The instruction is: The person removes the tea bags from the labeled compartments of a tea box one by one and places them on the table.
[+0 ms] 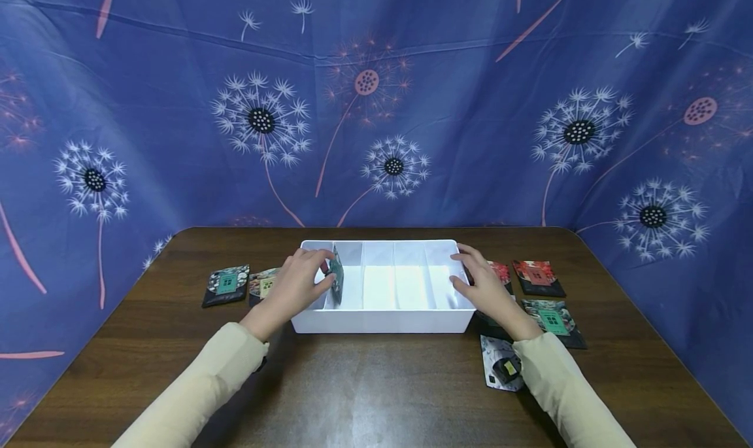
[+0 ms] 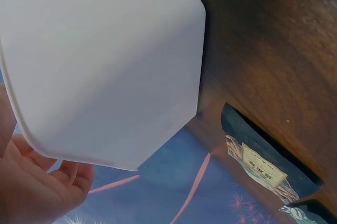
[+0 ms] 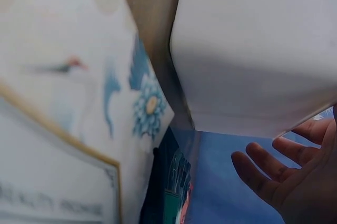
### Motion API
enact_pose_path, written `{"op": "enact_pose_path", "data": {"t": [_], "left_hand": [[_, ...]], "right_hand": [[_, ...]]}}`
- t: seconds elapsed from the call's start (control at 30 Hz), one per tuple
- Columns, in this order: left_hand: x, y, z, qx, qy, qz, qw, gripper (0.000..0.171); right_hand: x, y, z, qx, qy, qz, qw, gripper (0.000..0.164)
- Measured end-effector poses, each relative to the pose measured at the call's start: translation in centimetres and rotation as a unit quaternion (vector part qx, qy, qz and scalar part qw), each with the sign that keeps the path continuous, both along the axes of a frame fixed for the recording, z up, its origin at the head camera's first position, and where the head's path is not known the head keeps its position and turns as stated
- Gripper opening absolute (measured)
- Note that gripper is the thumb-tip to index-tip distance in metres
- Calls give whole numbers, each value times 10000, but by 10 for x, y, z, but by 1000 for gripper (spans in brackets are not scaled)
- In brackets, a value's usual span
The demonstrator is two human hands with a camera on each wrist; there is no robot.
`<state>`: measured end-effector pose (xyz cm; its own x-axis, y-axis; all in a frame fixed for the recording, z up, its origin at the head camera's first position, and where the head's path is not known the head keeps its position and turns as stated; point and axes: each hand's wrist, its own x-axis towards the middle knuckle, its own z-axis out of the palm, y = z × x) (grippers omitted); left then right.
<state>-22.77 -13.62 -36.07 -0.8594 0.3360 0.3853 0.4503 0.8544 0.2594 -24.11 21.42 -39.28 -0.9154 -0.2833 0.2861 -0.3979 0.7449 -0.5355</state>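
Observation:
A white divided tray (image 1: 382, 322) stands in the middle of the table, its row of compartments facing up. My left hand (image 1: 294, 283) is over the tray's left end and pinches a dark green printed packet (image 1: 336, 279) between thumb and fingers. That packet is upright beside the leftmost divider; its lower edge is inside the tray. At the tray's right end, my right hand (image 1: 487, 292) rests its fingers and thumb about the rim, holding no packet. The right wrist view shows the fingers (image 3: 263, 168) loosely bent near the tray's outer wall (image 3: 247, 76).
Left of the tray lie a green-labelled packet (image 1: 226, 284) and a yellow-labelled packet (image 2: 263, 168). To the right are a red packet (image 1: 538, 278), a green-labelled packet (image 1: 554, 322), another red one partly hidden, and a white packet (image 1: 493, 353) nearer me. A blue patterned cloth (image 1: 376, 108) hangs behind the table.

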Motion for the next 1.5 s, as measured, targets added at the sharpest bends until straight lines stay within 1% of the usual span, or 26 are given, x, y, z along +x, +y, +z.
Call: {"op": "enact_pose_path", "data": {"t": [0.13,0.37,0.6,0.93,1.17,1.3,1.4,1.5], "left_hand": [[-1,1,0,75,28,-7,10000,28],[-2,3,-1,166,-50,57,9998,27],[-2,5,-1,256,17,18,9997,27],[0,9,2,238,-182,107,9995,27],[1,11,1,284,-52,49,9996,27],[0,12,0,319,-50,-4,9995,27],[0,11,1,395,-70,-30,9992,27],[0,11,1,490,11,-103,9987,28]], "right_hand": [[0,1,0,-59,-33,39,10000,44],[0,2,-1,-95,-70,61,9999,45],[0,2,-1,-112,-103,84,9998,45],[1,2,0,-203,-151,86,9996,45],[0,1,-2,-193,-77,74,9998,43],[0,2,-2,-204,-58,78,9997,42],[0,2,-2,-236,-88,76,9997,42],[1,2,-2,-224,-91,91,9997,42]]}}
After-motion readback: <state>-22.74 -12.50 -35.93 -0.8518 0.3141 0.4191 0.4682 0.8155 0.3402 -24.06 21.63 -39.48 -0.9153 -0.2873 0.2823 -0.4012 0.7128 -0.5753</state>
